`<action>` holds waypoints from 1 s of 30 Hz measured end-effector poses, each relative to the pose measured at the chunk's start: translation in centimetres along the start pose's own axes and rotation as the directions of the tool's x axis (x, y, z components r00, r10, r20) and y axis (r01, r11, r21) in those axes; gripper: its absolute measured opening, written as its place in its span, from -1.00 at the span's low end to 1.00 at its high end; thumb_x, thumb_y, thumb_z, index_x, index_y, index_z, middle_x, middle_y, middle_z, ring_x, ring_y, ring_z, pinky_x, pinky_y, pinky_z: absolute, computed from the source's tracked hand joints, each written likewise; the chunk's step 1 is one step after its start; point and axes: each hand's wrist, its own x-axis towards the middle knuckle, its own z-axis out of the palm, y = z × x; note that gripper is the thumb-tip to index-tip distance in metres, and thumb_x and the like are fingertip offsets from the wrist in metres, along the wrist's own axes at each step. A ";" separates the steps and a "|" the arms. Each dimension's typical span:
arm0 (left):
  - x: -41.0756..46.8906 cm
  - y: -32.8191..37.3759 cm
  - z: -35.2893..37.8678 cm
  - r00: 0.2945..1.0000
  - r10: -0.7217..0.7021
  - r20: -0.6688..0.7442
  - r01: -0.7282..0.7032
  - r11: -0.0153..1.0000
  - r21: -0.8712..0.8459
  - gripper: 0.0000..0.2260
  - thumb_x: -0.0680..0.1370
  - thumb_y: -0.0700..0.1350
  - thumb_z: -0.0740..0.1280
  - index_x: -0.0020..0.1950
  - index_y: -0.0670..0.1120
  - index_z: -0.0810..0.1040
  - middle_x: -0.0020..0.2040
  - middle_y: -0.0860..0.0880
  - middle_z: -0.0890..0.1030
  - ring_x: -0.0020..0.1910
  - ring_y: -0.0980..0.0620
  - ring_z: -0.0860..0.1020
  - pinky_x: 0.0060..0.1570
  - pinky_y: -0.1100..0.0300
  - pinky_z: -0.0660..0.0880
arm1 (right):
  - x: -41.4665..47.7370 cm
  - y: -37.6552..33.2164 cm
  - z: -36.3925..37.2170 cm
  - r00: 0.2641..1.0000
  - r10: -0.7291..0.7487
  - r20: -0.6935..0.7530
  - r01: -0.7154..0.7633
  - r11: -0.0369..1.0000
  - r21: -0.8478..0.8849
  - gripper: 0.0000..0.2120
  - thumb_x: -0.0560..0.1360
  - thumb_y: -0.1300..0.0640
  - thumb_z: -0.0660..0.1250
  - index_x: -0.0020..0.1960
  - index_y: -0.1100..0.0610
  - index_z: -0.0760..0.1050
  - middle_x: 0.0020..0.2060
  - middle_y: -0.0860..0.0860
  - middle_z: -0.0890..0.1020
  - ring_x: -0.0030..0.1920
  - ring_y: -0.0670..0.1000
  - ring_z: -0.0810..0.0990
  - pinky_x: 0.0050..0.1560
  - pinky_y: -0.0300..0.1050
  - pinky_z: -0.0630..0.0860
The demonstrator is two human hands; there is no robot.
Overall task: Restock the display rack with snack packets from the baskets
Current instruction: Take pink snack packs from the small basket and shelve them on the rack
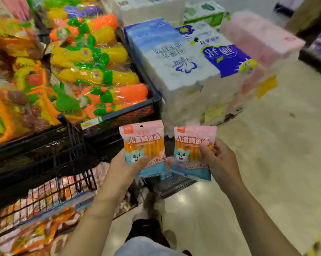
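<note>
We observe the left hand point(125, 166) gripping one snack packet point(144, 143) at its lower edge. The right hand point(220, 159) pinches a second packet point(192, 150). Both packets stand upright, side by side, just right of the black wire display rack point(126, 112) and above a dark basket point(172, 185).

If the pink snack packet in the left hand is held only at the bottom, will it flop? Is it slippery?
Probably not: the snack packet stands upright above the left hand, which grips only its lower part; the sticks inside likely stiffen it. Its glossy film may be slightly slippery. It looks light, held by thumb and fingers.
</note>
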 end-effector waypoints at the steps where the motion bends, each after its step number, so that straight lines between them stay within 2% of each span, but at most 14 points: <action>1: 1.0 0.0 0.6 1.000 -0.006 -0.005 0.006 1.000 0.006 -0.71 0.53 -0.08 0.52 0.23 0.05 0.62 0.07 0.12 0.74 0.05 0.10 0.70 0.11 0.05 0.61 | 0.9 0.4 -0.1 1.000 0.013 -0.002 -0.013 1.000 -0.007 -0.90 0.66 0.09 0.33 0.06 -0.03 0.62 -0.07 -0.11 0.75 -0.09 -0.07 0.74 -0.04 0.07 0.69; 4: 4.5 -0.7 1.7 1.000 -0.020 0.004 0.020 1.000 0.019 -0.74 0.54 -0.11 0.51 0.21 0.04 0.64 0.06 0.11 0.74 0.05 0.11 0.70 0.12 0.06 0.62 | 3.8 1.4 -0.2 0.999 0.035 -0.013 -0.035 0.998 -0.048 -0.88 0.64 0.09 0.36 -0.04 -0.07 0.62 -0.12 -0.07 0.75 -0.10 -0.01 0.73 -0.06 0.11 0.68; 6: 6.8 -1.3 2.3 0.997 -0.071 -0.011 0.071 0.997 -0.013 -0.77 0.53 -0.11 0.52 0.16 0.07 0.65 0.03 0.12 0.74 0.05 0.09 0.70 0.10 0.06 0.62 | 5.7 1.9 0.0 0.999 0.048 -0.021 -0.050 0.996 -0.078 -0.85 0.64 0.10 0.36 -0.10 -0.06 0.60 -0.18 -0.09 0.73 -0.17 -0.05 0.71 -0.12 0.03 0.65; 9: 10.2 -1.9 2.8 0.989 -0.145 -0.015 0.144 0.989 -0.045 -0.77 0.53 -0.11 0.53 0.15 0.07 0.63 0.02 0.13 0.74 0.07 0.08 0.70 0.06 0.11 0.61 | 8.5 2.7 0.9 0.999 0.052 -0.004 -0.052 0.994 -0.092 -0.91 0.64 0.13 0.35 -0.04 0.04 0.59 -0.22 -0.10 0.72 -0.22 -0.14 0.67 -0.21 -0.13 0.59; 14: 14.3 -4.0 3.7 0.977 -0.214 0.003 0.214 0.974 -0.069 -0.75 0.58 -0.16 0.47 0.23 0.05 0.61 0.11 0.10 0.73 0.09 0.13 0.69 0.10 0.14 0.59 | 13.1 5.8 2.8 0.989 0.129 0.068 -0.118 0.981 -0.152 -0.84 0.64 0.13 0.35 -0.12 -0.02 0.54 -0.30 -0.21 0.67 -0.26 -0.22 0.62 -0.23 -0.18 0.52; 16: 15.8 -5.2 4.5 0.964 -0.266 -0.023 0.263 0.962 -0.075 -0.77 0.57 -0.15 0.48 0.18 0.09 0.60 0.09 0.10 0.72 0.05 0.15 0.68 0.08 0.14 0.60 | 14.8 7.3 3.3 0.983 0.155 0.095 -0.138 0.977 -0.164 -0.87 0.64 0.12 0.36 -0.07 -0.05 0.57 -0.24 -0.19 0.70 -0.19 -0.19 0.66 -0.18 -0.16 0.56; 19: 17.8 -7.8 6.3 0.933 -0.355 -0.060 0.347 0.931 -0.118 -0.77 0.57 -0.15 0.48 0.18 0.06 0.60 0.09 0.08 0.73 0.07 0.10 0.70 0.15 0.03 0.62 | 17.7 10.5 3.7 0.969 0.200 0.143 -0.171 0.966 -0.193 -0.94 0.64 0.09 0.36 0.02 -0.04 0.60 -0.10 -0.08 0.74 -0.07 -0.08 0.73 -0.05 0.01 0.67; 21: 19.2 -10.2 7.8 0.912 -0.401 -0.085 0.388 0.912 -0.133 -0.77 0.56 -0.15 0.49 0.18 0.06 0.62 0.08 0.09 0.74 0.09 0.06 0.70 0.19 -0.05 0.62 | 19.8 13.0 3.9 0.957 0.226 0.181 -0.186 0.959 -0.213 -0.94 0.64 0.08 0.36 0.02 -0.04 0.60 -0.09 -0.07 0.74 -0.07 -0.07 0.74 -0.04 0.03 0.68; 25: 22.1 -15.8 10.8 0.862 -0.484 -0.152 0.465 0.874 -0.142 -0.79 0.56 -0.13 0.51 0.14 0.09 0.61 0.01 0.13 0.74 0.05 0.08 0.71 0.18 -0.07 0.63 | 23.7 18.5 4.1 0.929 0.256 0.269 -0.188 0.948 -0.256 -0.92 0.65 0.13 0.33 0.11 0.01 0.59 -0.08 -0.09 0.74 -0.07 -0.12 0.73 -0.14 -0.14 0.63; 27: 23.4 -19.3 12.3 0.841 -0.509 -0.182 0.491 0.860 -0.139 -0.78 0.55 -0.11 0.52 0.15 0.07 0.61 0.02 0.12 0.74 0.05 0.07 0.70 0.19 -0.08 0.63 | 25.7 21.9 4.2 0.910 0.266 0.318 -0.177 0.943 -0.283 -0.87 0.66 0.12 0.33 0.18 0.04 0.58 -0.02 -0.09 0.73 -0.04 -0.15 0.71 -0.10 -0.19 0.62; 30: 25.5 -24.9 14.3 0.805 -0.551 -0.218 0.519 0.834 -0.188 -0.75 0.54 -0.13 0.53 0.18 0.02 0.61 0.04 0.06 0.73 0.06 0.04 0.70 0.15 0.00 0.64 | 28.4 27.6 4.6 0.888 0.272 0.371 -0.150 0.934 -0.324 -0.88 0.66 0.10 0.33 0.18 0.03 0.56 -0.03 -0.13 0.71 -0.10 -0.23 0.69 -0.15 -0.32 0.58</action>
